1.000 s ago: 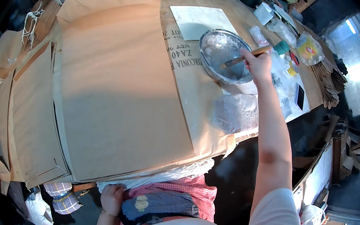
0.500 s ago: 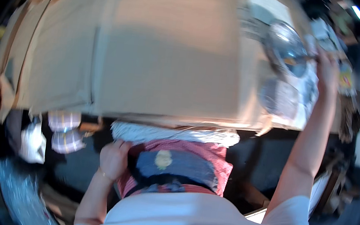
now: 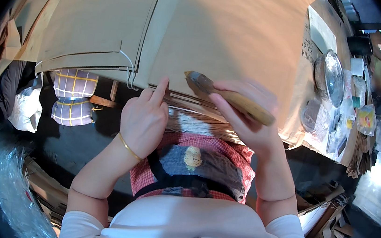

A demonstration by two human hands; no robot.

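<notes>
My right hand point(image 3: 247, 111) is wrapped round the thick wooden handle of a brush point(image 3: 248, 107), its dark bristle end pointing left over the near edge of the cardboard point(image 3: 227, 43). Beside it, my left hand point(image 3: 146, 118) has its index finger stretched out onto the board's edge, with the other fingers curled. No object shows in it. A bundle of thin pale strands point(image 3: 194, 125) lies between the board's edge and my red checked apron point(image 3: 241, 167). A thin white cord point(image 3: 130, 67) loops at the board's edge, left of my left hand.
At the right end of the table sits a round metal bowl point(image 3: 332, 79) near plastic bags point(image 3: 366, 119). Below left hang checked cloth bundles point(image 3: 74, 98) and a white bag point(image 3: 27, 107). Clear plastic wrap point(image 3: 14, 183) and cardboard scraps point(image 3: 330, 229) flank me.
My right hand has come from beside the metal bowl to the near middle edge, with the brush in it. My left hand has risen from the apron onto the board's edge.
</notes>
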